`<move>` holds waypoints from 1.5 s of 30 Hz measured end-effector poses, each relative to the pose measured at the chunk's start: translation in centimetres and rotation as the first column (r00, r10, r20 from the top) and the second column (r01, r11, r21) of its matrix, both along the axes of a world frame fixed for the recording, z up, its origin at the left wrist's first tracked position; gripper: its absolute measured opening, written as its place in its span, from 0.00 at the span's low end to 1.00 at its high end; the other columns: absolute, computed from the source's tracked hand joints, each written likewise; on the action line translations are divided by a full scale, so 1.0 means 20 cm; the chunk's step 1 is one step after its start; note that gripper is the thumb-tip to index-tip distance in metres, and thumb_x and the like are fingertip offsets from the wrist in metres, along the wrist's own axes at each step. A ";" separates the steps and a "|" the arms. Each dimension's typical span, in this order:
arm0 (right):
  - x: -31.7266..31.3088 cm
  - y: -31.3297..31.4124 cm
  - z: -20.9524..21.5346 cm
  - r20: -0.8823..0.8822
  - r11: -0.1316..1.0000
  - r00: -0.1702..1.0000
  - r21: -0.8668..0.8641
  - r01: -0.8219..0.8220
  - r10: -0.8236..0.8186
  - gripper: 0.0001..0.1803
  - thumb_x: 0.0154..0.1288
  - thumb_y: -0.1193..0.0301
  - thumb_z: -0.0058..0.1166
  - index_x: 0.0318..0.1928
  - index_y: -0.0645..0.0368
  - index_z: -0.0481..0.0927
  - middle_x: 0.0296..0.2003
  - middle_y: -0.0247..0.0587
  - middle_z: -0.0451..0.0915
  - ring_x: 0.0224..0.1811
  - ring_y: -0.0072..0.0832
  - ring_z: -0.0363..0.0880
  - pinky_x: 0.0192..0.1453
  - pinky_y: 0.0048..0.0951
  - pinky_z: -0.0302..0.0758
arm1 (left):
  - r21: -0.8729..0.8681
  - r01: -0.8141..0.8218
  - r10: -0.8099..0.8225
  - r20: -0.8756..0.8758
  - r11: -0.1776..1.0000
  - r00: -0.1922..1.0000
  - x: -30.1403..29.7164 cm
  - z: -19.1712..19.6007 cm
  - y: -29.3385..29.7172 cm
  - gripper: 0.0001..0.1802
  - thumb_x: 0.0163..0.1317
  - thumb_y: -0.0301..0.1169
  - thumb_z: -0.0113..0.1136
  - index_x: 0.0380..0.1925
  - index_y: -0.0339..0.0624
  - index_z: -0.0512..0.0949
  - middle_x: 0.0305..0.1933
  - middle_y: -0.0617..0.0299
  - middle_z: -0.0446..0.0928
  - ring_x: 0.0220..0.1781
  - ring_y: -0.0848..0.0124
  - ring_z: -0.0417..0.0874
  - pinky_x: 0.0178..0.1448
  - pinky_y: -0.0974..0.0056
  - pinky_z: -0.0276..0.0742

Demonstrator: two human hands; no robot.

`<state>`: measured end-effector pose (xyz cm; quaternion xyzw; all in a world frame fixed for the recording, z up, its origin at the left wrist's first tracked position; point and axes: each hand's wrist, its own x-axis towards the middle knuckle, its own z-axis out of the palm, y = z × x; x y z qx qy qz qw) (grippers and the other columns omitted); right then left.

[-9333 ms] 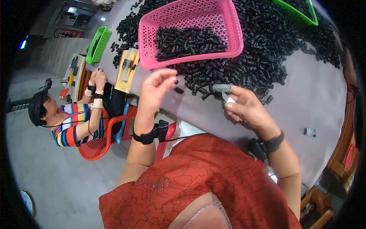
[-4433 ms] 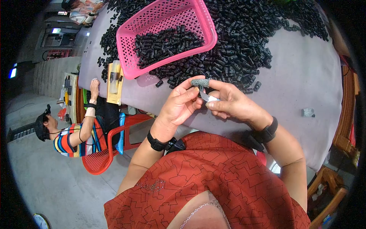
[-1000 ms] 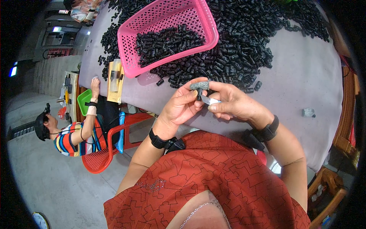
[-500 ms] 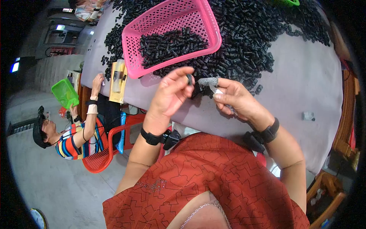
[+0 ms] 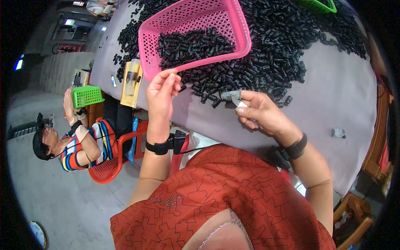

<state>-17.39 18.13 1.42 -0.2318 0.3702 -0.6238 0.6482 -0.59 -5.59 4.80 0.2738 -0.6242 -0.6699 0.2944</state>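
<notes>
My left hand (image 5: 163, 92) is raised at the near edge of the pink basket (image 5: 245, 46), its fingers pinched together. A small black plastic part (image 5: 182, 88) shows at its fingertips; how it is gripped is partly hidden. My right hand (image 5: 263, 111) is closed around a small tool with a white piece (image 5: 241, 104) showing between thumb and forefinger; its kind is unclear. Grey woven wrapping (image 5: 230, 96) covers that forefinger's tip. Many black parts (image 5: 196, 46) lie in the basket, and a large heap of similar black parts (image 5: 275, 54) spreads around it on the table.
Left of the basket lies a yellow card with a clear tube (image 5: 131, 85). A small grey roll (image 5: 338, 133) sits at the table's right. At far left a person (image 5: 89, 139) on a red chair (image 5: 109, 173) holds a green basket (image 5: 87, 96). Another green basket (image 5: 323, 6) stands at the back.
My left hand has moved left, away from my right hand, to the pink basket's near edge. My right hand keeps its grip. The seated person has raised the green basket in both hands.
</notes>
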 end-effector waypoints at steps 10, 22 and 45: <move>0.01 0.00 0.03 -0.036 0.998 0.999 0.053 0.022 -0.020 0.09 0.68 0.72 0.53 0.47 0.60 0.75 0.21 0.25 0.71 0.15 0.10 0.64 0.18 0.13 0.58 | -0.615 0.117 0.208 0.432 0.780 0.878 0.10 -0.24 -0.12 0.06 0.61 0.23 0.61 0.38 0.36 0.81 0.32 0.62 0.78 0.30 0.75 0.79 0.36 0.70 0.74; 0.04 0.00 0.02 -0.299 0.999 0.953 0.013 0.047 -0.041 0.08 0.71 0.66 0.51 0.39 0.58 0.76 0.21 0.22 0.70 0.22 0.10 0.67 0.24 0.16 0.64 | -0.635 0.382 0.063 0.563 0.672 0.824 0.08 -0.10 0.05 0.09 0.60 0.23 0.63 0.40 0.34 0.81 0.34 0.61 0.77 0.32 0.74 0.79 0.38 0.70 0.74; 0.05 0.00 0.01 -0.356 0.998 0.932 -0.014 0.059 -0.060 0.08 0.71 0.70 0.50 0.32 0.55 0.70 0.24 0.23 0.70 0.24 0.10 0.65 0.26 0.17 0.63 | -0.501 0.585 -0.161 0.655 0.638 0.738 0.17 -0.02 0.16 0.10 0.55 0.24 0.65 0.38 0.38 0.80 0.37 0.61 0.76 0.33 0.72 0.78 0.37 0.69 0.75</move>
